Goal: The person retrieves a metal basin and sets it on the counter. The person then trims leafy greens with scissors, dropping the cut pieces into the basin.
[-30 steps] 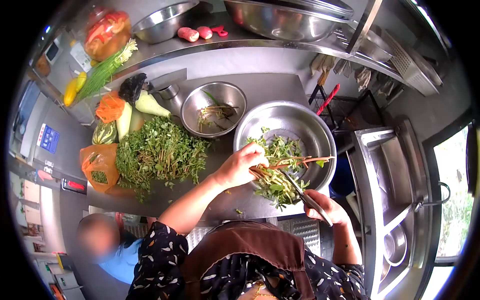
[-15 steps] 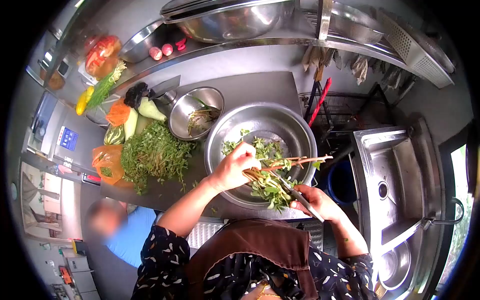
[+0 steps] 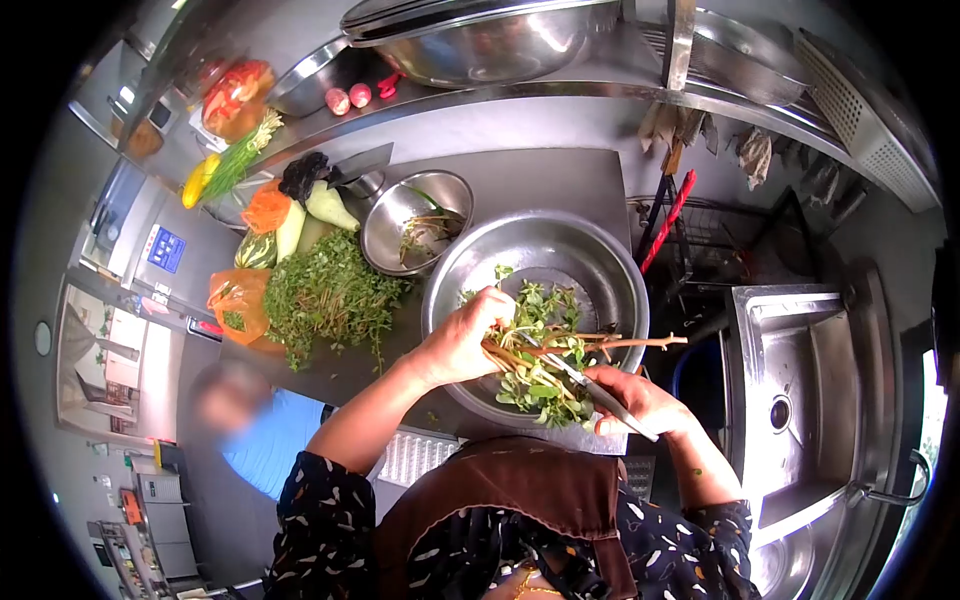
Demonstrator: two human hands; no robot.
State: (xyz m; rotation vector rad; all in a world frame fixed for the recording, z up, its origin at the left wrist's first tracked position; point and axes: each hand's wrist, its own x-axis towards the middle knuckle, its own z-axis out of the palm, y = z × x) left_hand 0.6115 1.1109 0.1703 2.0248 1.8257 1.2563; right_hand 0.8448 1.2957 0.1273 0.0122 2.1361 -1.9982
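My left hand [image 3: 468, 338] is closed around a bunch of leafy green stems [image 3: 545, 375] over a large steel basin [image 3: 440, 285]. Long reddish-brown stalks [image 3: 640, 342] stick out of the bunch to the right. My right hand [image 3: 640, 402] grips a long, narrow metal cutting tool [image 3: 622, 412], seen edge-on; its exact kind is unclear. Its upper end lies against the stems, just right of my left hand. Loose leaves [image 3: 552, 302] rest in the basin behind the bunch. A smaller steel bowl [image 3: 378, 225] with plant scraps stands to the left.
A big heap of greens [image 3: 325, 295] lies left of the basin, near pale gourds [image 3: 328, 206] and an orange plastic bag [image 3: 238, 298]. A knife blade [image 3: 365, 162] lies behind. The sink [image 3: 790, 400] is on the right. A person in blue [image 3: 275, 440] is at lower left.
My view has turned slightly, so the surroundings sit farther right in the picture. Both hands keep their holds, and the bunch and tool have shifted only slightly.
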